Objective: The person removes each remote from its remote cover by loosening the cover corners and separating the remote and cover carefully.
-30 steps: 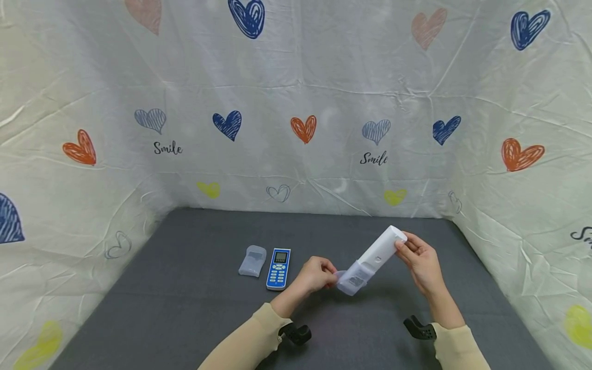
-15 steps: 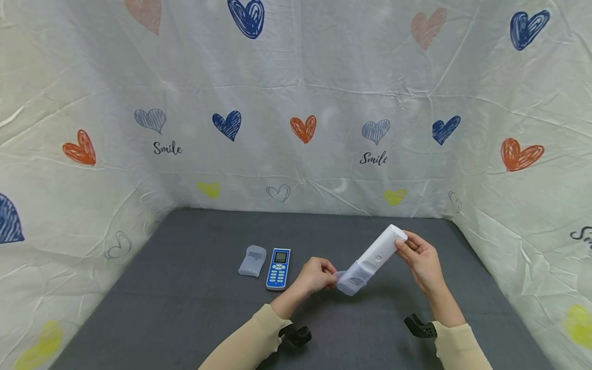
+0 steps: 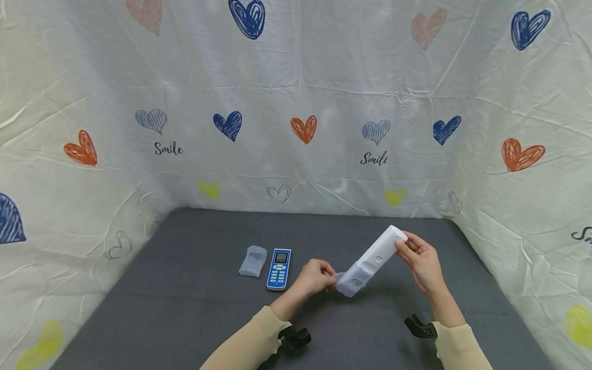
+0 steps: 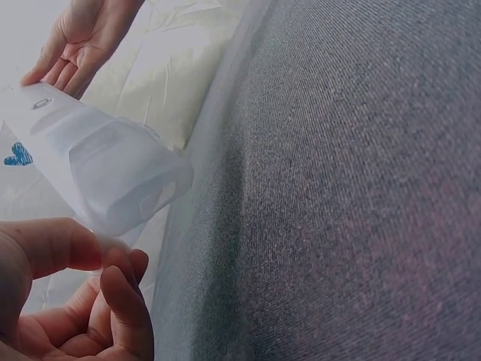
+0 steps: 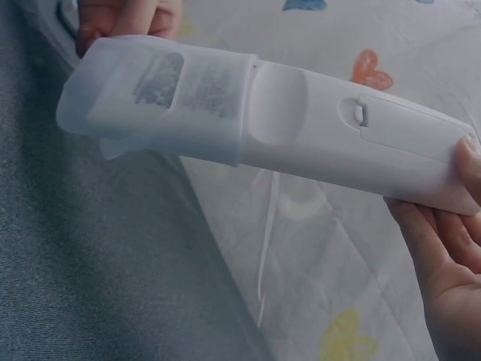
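Note:
A white remote control (image 5: pixel 331 128), its back with the battery cover showing, is held tilted above the table. My right hand (image 3: pixel 421 259) grips its upper end between thumb and fingers. Over the lower end sits a translucent sleeve (image 5: pixel 158 98), leaving the rest of the remote bare. With thumb and forefinger, my left hand (image 3: pixel 316 276) pinches a thin flap at the sleeve's lower end. The left wrist view shows this pinch close up, the fingers (image 4: pixel 64 244) hiding part of the flap.
On the grey table (image 3: pixel 208 318) lies a blue remote control (image 3: pixel 278 270), buttons up, left of my left hand. Beside it is a second translucent cover (image 3: pixel 253 261). A white cloth with printed hearts (image 3: pixel 302 77) hangs behind and at both sides.
My left hand has shifted very slightly down, and the sleeve's lower end with it. Both hands keep their hold; the things on the table stay put.

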Motion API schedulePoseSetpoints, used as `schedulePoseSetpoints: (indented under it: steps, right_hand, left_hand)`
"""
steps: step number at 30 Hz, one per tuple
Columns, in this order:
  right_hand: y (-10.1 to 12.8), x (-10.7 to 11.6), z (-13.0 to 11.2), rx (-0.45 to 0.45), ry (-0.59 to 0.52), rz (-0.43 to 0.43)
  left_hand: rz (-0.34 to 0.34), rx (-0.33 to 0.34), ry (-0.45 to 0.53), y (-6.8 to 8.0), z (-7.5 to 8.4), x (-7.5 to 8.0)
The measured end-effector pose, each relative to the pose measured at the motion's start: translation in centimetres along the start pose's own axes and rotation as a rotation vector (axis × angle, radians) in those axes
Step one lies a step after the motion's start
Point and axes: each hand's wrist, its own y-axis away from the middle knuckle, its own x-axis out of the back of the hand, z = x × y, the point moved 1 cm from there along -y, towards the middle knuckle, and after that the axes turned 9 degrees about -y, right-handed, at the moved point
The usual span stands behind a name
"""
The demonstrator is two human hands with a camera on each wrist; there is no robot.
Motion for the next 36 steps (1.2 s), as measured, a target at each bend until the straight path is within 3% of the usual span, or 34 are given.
schedulePoseSetpoints:
  steps: [26,36]
  right_hand:
    - [-0.06,0.12,-0.38,-0.011,0.007,0.010]
    - [0.01,0.95,-0.26,-0.045,0.027,-0.046]
  left_hand:
    - [-0.002,0.012,0.000,-0.10,-0.40,0.08]
    - [0.070,0.005,-0.025,-0.14,-0.26,0.20]
